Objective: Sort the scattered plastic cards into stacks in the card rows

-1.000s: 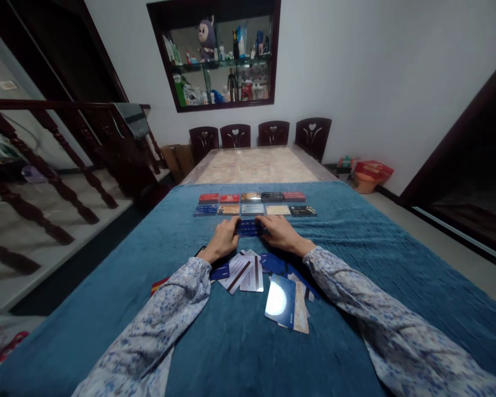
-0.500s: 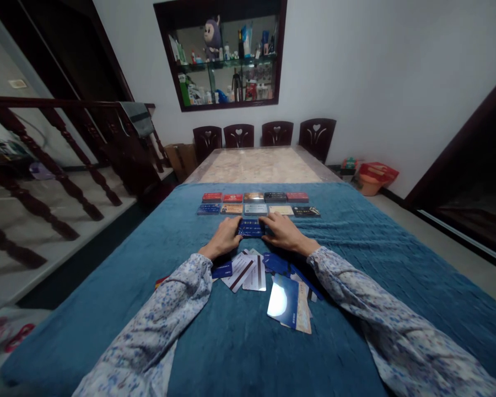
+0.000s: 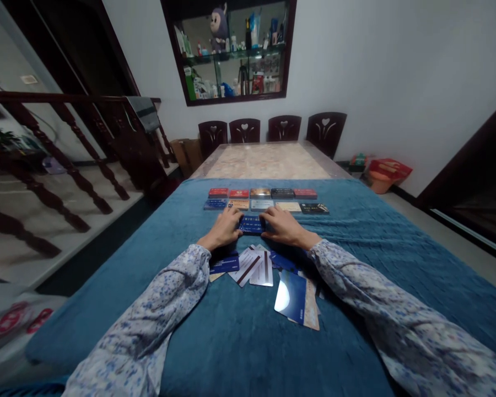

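Note:
A stack of dark blue cards (image 3: 251, 224) lies on the blue cloth, gripped from both sides. My left hand (image 3: 226, 225) presses its fingers against the left edge, and my right hand (image 3: 284, 225) closes on the right edge. Just beyond are two rows of card stacks, among them a white stack (image 3: 262, 205), a black stack (image 3: 314, 208) and a red stack (image 3: 218, 193). Loose cards are spread nearer to me: white cards with dark stripes (image 3: 261, 270), a shiny blue card (image 3: 291, 296) and a blue card (image 3: 227, 264) by my left wrist.
The blue cloth (image 3: 231, 342) covers the near part of a marble-topped table (image 3: 268, 160). Dark chairs (image 3: 244, 131) stand at its far end. At the left are a wooden railing (image 3: 66, 99) and a white plastic bag (image 3: 20, 325); an orange bucket (image 3: 379, 182) is on the right.
The view has shifted slightly, so most things appear a little further right. Both hands stay on the sides of the dark blue stack, now seeming slightly closer to the rows behind.

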The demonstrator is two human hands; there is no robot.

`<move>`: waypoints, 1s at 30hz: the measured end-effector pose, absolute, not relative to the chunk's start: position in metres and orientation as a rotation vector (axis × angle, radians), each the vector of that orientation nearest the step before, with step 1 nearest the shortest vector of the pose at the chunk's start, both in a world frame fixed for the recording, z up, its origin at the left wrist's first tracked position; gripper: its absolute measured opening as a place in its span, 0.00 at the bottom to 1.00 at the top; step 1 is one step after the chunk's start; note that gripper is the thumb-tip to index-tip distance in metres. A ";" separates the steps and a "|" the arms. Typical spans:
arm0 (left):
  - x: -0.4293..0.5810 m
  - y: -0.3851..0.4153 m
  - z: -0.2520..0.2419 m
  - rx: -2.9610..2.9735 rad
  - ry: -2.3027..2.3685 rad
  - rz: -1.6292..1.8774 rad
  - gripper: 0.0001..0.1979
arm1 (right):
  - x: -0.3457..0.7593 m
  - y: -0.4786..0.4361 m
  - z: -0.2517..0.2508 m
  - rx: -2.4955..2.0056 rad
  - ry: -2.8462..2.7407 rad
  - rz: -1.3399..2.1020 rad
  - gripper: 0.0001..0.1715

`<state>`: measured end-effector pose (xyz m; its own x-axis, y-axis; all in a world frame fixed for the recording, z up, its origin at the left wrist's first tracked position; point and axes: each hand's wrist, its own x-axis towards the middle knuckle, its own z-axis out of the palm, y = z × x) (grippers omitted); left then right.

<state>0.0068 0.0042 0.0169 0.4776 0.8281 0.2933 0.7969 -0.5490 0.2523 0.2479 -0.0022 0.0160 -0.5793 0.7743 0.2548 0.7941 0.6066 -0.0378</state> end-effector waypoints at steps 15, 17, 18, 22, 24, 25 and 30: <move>-0.044 0.021 0.025 2.638 1.563 0.443 0.22 | 0.196 0.025 0.033 -1.238 -2.698 -0.100 0.23; -0.051 0.026 0.027 2.641 1.575 0.428 0.22 | 0.189 0.029 0.037 -1.236 -2.699 -0.095 0.23; -0.054 0.028 0.028 2.639 1.585 0.408 0.22 | 0.186 0.030 0.039 -1.242 -2.706 -0.089 0.23; -0.064 0.035 0.037 2.620 1.651 0.271 0.25 | 0.171 0.035 0.048 -1.310 -2.731 -0.034 0.25; -0.068 0.038 0.040 2.613 1.684 0.212 0.26 | 0.164 0.039 0.050 -1.328 -2.730 0.001 0.24; -0.071 0.040 0.042 2.611 1.693 0.193 0.27 | 0.161 0.042 0.050 -1.333 -2.726 0.017 0.24; -0.085 0.055 0.041 2.606 1.711 0.183 0.28 | 0.147 0.060 0.047 -1.320 -2.717 0.041 0.25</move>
<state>-0.0849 0.0548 0.0411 0.3929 0.9154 0.0878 0.9132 -0.3996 0.0799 0.1470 0.0598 0.0473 -0.6122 0.7848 0.0965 0.7815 0.6191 -0.0772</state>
